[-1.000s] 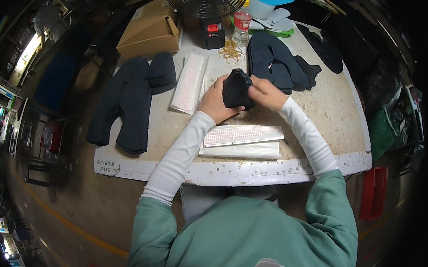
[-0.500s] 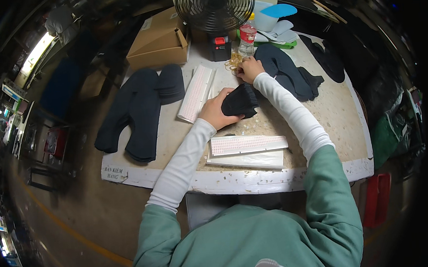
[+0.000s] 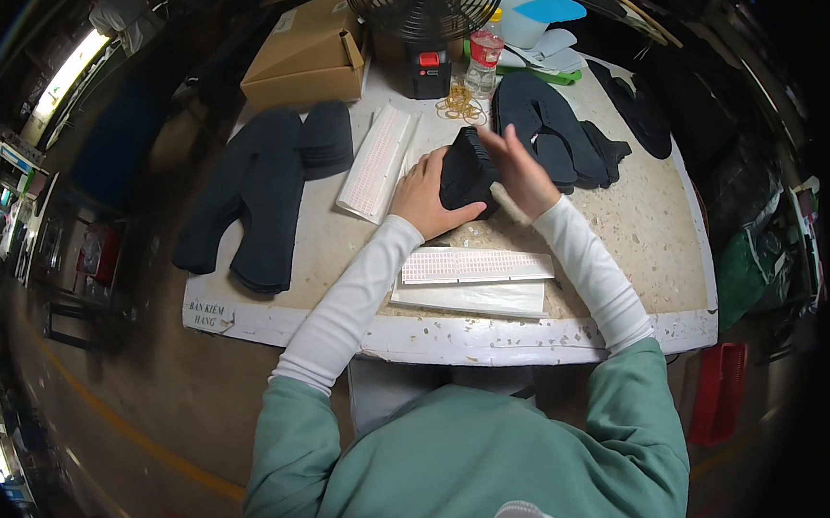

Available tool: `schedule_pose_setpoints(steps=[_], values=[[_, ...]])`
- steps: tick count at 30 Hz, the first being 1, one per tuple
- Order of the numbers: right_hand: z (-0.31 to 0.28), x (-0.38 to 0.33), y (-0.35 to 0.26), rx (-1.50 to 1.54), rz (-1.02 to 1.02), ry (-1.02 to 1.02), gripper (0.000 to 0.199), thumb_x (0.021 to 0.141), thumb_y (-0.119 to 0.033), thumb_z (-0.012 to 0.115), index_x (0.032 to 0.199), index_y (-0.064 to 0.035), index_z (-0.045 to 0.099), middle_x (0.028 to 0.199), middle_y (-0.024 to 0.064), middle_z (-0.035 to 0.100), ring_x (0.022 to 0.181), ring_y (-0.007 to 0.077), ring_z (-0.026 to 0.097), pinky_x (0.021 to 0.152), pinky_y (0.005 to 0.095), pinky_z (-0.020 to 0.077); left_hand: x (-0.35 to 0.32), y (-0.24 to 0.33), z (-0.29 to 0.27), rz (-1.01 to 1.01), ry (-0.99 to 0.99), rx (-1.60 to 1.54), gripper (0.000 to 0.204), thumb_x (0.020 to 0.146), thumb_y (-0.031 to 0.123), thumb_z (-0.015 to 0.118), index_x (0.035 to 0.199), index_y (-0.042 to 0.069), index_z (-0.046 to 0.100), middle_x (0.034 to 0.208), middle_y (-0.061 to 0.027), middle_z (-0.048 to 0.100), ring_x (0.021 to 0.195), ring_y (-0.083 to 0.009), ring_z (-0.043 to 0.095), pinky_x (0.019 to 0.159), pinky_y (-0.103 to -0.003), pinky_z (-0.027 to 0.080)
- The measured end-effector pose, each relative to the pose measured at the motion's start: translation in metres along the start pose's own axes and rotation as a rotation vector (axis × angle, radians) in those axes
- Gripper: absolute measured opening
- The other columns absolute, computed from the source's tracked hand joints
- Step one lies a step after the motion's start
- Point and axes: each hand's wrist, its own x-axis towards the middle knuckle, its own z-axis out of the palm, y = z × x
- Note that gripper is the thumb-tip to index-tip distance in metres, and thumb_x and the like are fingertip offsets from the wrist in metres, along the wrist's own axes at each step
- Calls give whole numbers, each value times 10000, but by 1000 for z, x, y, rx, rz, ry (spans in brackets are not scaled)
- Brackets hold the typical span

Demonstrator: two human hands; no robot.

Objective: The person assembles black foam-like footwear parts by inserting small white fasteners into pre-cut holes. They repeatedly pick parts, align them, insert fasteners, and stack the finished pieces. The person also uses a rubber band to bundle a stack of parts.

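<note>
My left hand [image 3: 424,201] wraps round a bundle of stacked black cut pieces [image 3: 462,174], its thumb along the near side. The bundle is tilted above the middle of the table. Just right of it, my right hand [image 3: 530,176] has its fingers stretched out, palm toward the bundle. Motion blurs it, and whether a rubber band is looped on its fingers cannot be made out. Beyond the hands lies a small heap of yellowish rubber bands [image 3: 460,105]. Sticker sheets with red print lie left of the bundle [image 3: 377,165] and in front of it [image 3: 478,265].
Dark curved cut pieces lie in stacks on the left [image 3: 261,183] and right [image 3: 545,125], with a smaller stack [image 3: 326,135] beside the left one. At the back stand a cardboard box [image 3: 305,55], a black fan [image 3: 426,8] and a bottle [image 3: 484,60].
My right hand has left the rubber bands and come back toward me, beside the bundle, its fingers now extended. My left hand has turned the bundle more upright.
</note>
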Motion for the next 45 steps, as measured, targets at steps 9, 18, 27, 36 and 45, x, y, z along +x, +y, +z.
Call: schedule_pose_setpoints(steps=[9,18,27,36,45], values=[[9,-17,-3,157,110,-115,793,960,-647,302,1460,-33,342,1472,78,392,1344,195,371,1141,349,222,-2,1,-4,106,2,-22,894,624,338,848,1316,18,382,1214,-221,530,1141,-382,541,967,-413,443],[-21,-12,-2,-163,-63,-336,805,975,-637,127,1487,-37,286,1531,112,303,1417,223,264,1168,381,148,-1,3,-24,102,-114,-58,703,636,251,849,1232,70,523,1108,-153,638,1016,-286,644,898,-345,496],[-52,-8,3,-613,-92,-395,977,896,-739,292,1506,12,155,1559,172,186,1452,259,146,1179,360,91,2,-11,-4,130,82,-124,656,715,219,774,1275,37,485,1173,-178,583,1078,-325,586,945,-379,456],[-22,-15,27,-380,-346,-309,967,791,-311,783,1498,-11,195,1478,173,319,1369,222,308,1136,336,226,0,-9,7,223,61,-37,901,684,308,823,1360,-3,315,1169,-224,493,1109,-382,528,975,-407,425],[-36,-7,24,-355,-199,-280,680,794,-83,769,1364,14,410,1247,68,570,1132,139,536,1015,286,403,-11,-10,-27,136,-158,123,880,643,326,860,1341,53,400,1182,-174,522,1103,-360,539,939,-406,450]])
